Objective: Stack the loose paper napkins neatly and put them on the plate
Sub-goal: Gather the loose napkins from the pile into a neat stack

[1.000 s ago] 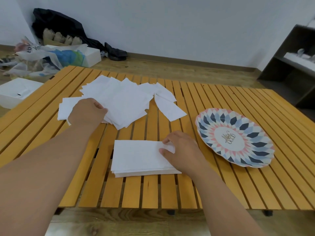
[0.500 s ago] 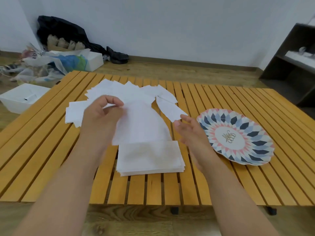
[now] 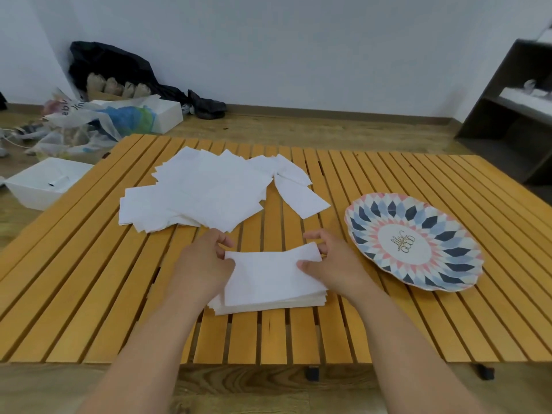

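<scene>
A neat stack of white napkins lies near the front of the slatted yellow table. One napkin sits on top of it, pinched at its left edge by my left hand and at its right edge by my right hand. Behind them, a loose heap of white napkins spreads over the table's middle. The patterned plate, blue, pink and white, rests to the right with nothing on it.
A dark shelf unit stands at the back right. On the floor to the left are a white box, plastic bags and a black bag against the wall.
My left hand lifted a napkin from the loose heap and brought it down onto the stack. My right hand left the stack, then took hold of the napkin's right edge.
</scene>
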Available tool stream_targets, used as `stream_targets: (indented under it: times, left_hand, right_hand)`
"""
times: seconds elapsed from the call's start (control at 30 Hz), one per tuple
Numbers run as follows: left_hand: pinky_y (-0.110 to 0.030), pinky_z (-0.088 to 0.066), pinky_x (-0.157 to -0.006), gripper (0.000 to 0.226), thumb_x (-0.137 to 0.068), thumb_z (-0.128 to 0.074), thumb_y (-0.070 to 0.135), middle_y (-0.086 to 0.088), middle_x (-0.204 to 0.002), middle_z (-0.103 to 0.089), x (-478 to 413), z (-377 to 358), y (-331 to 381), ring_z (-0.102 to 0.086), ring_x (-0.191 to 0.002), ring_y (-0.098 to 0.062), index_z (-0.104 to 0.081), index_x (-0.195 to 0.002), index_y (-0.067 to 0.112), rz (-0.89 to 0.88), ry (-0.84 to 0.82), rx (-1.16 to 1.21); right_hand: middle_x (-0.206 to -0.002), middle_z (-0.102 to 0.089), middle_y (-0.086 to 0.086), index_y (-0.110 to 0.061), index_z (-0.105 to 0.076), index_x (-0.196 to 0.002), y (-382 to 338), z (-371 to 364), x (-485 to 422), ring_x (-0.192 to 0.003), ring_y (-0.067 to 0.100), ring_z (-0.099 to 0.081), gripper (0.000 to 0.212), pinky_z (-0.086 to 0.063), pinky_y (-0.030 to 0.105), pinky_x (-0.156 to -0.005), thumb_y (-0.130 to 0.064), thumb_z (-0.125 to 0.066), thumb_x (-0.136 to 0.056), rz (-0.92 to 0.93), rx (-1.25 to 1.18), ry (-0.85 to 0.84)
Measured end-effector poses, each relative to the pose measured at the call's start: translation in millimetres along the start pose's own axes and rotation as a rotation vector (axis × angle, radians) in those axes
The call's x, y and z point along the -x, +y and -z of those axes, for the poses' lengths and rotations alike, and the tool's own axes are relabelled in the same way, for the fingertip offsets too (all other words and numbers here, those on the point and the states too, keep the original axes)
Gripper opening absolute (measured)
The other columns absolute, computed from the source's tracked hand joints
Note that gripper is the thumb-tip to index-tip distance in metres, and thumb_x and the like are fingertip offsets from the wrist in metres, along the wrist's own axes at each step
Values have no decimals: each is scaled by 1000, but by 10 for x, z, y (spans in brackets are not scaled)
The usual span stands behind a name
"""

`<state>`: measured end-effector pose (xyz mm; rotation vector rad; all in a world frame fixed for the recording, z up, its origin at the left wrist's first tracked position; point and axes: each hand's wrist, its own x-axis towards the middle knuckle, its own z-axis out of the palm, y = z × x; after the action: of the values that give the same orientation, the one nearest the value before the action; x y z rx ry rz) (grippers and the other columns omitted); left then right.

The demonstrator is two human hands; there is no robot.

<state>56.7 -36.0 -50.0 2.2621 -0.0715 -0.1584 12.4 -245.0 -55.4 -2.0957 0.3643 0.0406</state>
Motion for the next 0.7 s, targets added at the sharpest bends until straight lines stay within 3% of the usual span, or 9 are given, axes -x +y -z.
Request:
stream_targets:
  times: [0.1,0.2,0.3,0.43,0.53,0.63,0.7]
  left_hand:
    - [-21,-40,-55,25,-86,-58,7,7,-86,-57,-44,-5,-28,-53,-74,-4,-56,-105,23,-14,54,-86]
    - [-20,-38,-54,29,-85,-57,5,6,-86,-57,-74,11,-40,-51,-73,-5,-57,-109,21,-29,76,-147]
    - [-24,-40,-62,33,-84,-58,6,2,-106,-57,-86,12,-37,-50,-84,-10,-56,-114,20,-22,74,-232]
    - [-26,-40,-69,30,-85,-60,10,-1,-125,-47,-190,-35,-59,-47,-99,-14,-61,-111,24,-192,232,-330]
    - [-30,-43,-81,25,-87,-57,12,-1,-138,-46,-391,-69,-89,-39,-126,-21,-67,-106,24,-290,267,-412]
    - [-37,-36,-104,29,-94,-50,22,-3,-150,-40,-611,-116,-173,-27,-141,-21,-67,-116,25,-348,148,-566]
    - [-40,-30,-111,34,-98,-43,28,0,-154,-33,-707,-120,-233,-23,-145,-20,-60,-127,30,-361,47,-680]
  right_hand:
    - [-125,-54,-4,-32,-45,-129,58,-67,-36,-111,12,-52,52,-48,24,-81,-25,-70,-84,36,165,-18]
    - [-125,-52,-5,-34,-44,-129,59,-94,-44,-108,12,-52,52,-47,23,-77,-29,-69,-84,60,216,-11]
    - [-125,-52,-5,-35,-41,-132,28,-101,-21,-104,13,-52,53,-47,23,-73,-31,-67,-85,73,296,-14]
    - [-139,-45,-8,-33,-37,-137,-9,-106,27,-114,13,-51,58,-46,26,-84,-32,-65,-87,111,411,-13]
    - [-141,-43,-7,-32,-35,-138,-22,-113,36,-115,14,-51,59,-46,26,-87,-32,-65,-87,128,441,-6]
    - [-142,-41,-7,-32,-34,-139,-27,-114,41,-117,14,-50,60,-46,27,-87,-31,-64,-88,134,455,-8]
    - [-142,-40,-7,-33,-33,-139,-26,-115,43,-116,13,-51,59,-46,27,-87,-31,-64,-88,143,468,-15]
